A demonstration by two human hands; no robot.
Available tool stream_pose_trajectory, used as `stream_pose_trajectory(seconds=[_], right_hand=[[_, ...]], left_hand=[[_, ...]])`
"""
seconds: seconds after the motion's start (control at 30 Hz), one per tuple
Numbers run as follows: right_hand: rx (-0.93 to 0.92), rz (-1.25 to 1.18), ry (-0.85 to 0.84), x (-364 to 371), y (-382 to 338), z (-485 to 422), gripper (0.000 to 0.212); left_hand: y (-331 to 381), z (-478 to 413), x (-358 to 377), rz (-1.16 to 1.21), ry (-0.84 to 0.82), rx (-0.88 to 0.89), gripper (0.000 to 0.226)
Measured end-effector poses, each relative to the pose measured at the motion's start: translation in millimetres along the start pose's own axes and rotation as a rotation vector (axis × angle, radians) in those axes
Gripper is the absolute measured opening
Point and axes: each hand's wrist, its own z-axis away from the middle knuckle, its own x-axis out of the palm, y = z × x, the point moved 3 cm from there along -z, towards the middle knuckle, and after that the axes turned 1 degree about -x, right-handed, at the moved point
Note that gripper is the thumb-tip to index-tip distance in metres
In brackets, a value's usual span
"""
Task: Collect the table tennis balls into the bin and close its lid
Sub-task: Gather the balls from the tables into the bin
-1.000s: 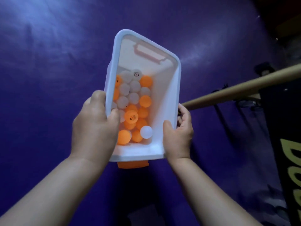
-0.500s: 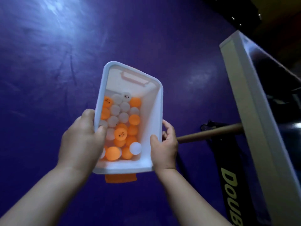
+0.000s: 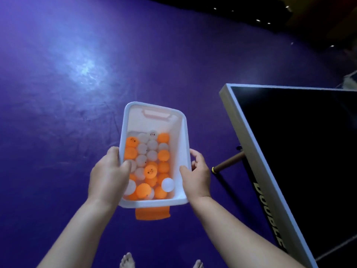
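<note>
Head view: left hand [image 3: 108, 176] and right hand [image 3: 197, 176] gripped the open bin [image 3: 154, 203] by its side rims above the floor [image 3: 58, 132], fingers curled. Any tilt could spill the balls [image 3: 150, 171]; the lid was seemingly out of frame.

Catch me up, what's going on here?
A person stands on a purple floor, holding an open white bin with both hands. The left hand grips its left rim, the right hand its right rim. The bin holds many orange and white balls. No lid is on it, and none is in view. An orange tab hangs at its near end. A table tennis table stands to the right.
</note>
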Motion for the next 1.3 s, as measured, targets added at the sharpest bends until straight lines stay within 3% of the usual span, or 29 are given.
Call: stream_pose_trajectory(seconds=[0.4, 0.93, 1.1, 1.3], right_hand=[[0.008, -0.049, 0.379, -184.0, 11.0, 66.5, 0.043], [0.246, -0.052, 0.788, -471.7, 142.5, 157.7, 0.045], [0.288, -0.029, 0.860, -518.5, 170.9, 171.3, 0.046], [0.320, -0.044, 0.856, -521.2, 179.6, 159.1, 0.046]], left_hand=[[137.9, 87.7, 35.0, 0.042, -0.205, 0.255, 0.010], [332.3, 297.7, 213.7, -0.106, -0.633, 0.493, 0.009], [361.2, 336.3, 255.9, -0.115, -0.705, 0.607, 0.014], [369.5, 326.9, 274.7, -0.138, -0.729, 0.634, 0.016]])
